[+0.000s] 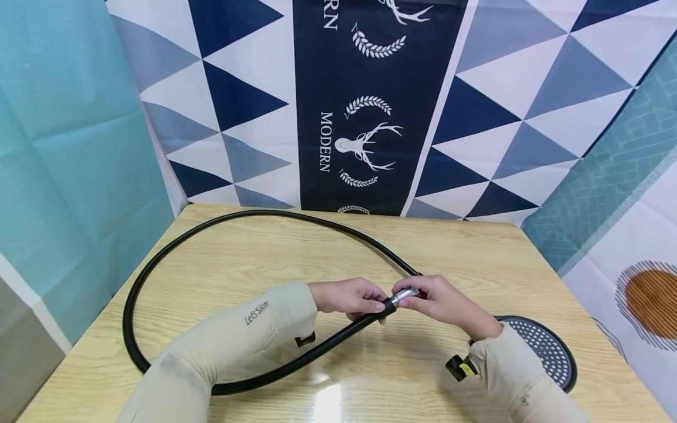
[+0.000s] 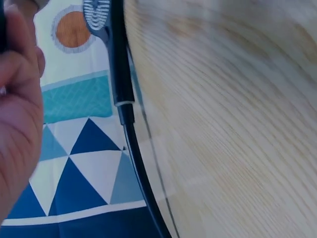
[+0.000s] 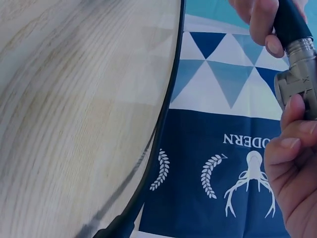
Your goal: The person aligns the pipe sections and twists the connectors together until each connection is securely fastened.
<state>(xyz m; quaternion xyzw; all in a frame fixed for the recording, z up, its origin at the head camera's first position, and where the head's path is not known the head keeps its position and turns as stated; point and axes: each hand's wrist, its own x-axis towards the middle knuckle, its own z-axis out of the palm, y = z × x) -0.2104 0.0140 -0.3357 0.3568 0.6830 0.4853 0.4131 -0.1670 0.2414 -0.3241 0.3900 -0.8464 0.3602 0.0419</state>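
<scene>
A black shower hose (image 1: 317,351) loops across the wooden table. Near its end, my left hand (image 1: 353,296) grips the thick black sleeve, fingers curled round it. Against that sleeve sits a silver metal connector (image 3: 301,67), with a threaded part showing in the right wrist view. My right hand (image 1: 436,298) pinches the connector between thumb and fingers. On the table to the right lies a black shower head (image 1: 547,352) with a perforated face, partly covered by my right forearm. In the left wrist view its handle (image 2: 120,74) runs into the hose.
The wooden table (image 1: 254,258) fills the space in front, with the hose arcing over its left and back parts. A patterned cloth (image 1: 243,106) hangs behind it. Teal fabric (image 1: 69,147) hangs on the left. Each wrist carries a small black camera (image 1: 456,368).
</scene>
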